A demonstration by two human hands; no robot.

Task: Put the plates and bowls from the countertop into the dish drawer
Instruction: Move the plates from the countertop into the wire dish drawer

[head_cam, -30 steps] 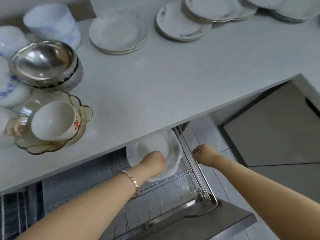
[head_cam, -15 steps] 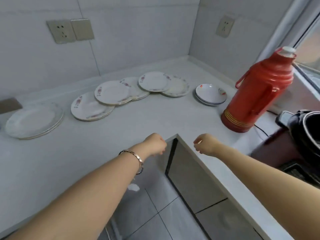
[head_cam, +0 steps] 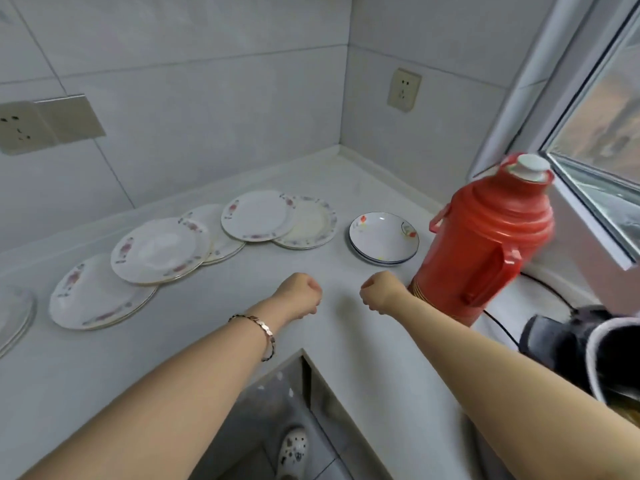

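Observation:
Several white plates with red flower rims lie overlapping along the back of the grey countertop [head_cam: 194, 327]: a large one [head_cam: 93, 299] at left, another [head_cam: 156, 251] on top of it, and a third [head_cam: 256, 216] further right over a pale plate [head_cam: 311, 223]. A small stack of blue-rimmed shallow bowls [head_cam: 382, 242] sits near the corner. My left hand [head_cam: 299, 299] and my right hand [head_cam: 379, 292] hover over the counter in front of the bowls, both curled into fists and holding nothing. The dish drawer is out of view.
A red thermos [head_cam: 485, 244] stands right beside my right hand. A dark appliance [head_cam: 571, 344] with a cord sits at the right edge under the window. A clear glass plate [head_cam: 14, 313] lies at the far left. Wall sockets sit above the counter.
My left hand has left the bowl in the drawer. The view has swung up and right from the drawer to the counter corner, and both fists have moved out over the countertop toward the plates.

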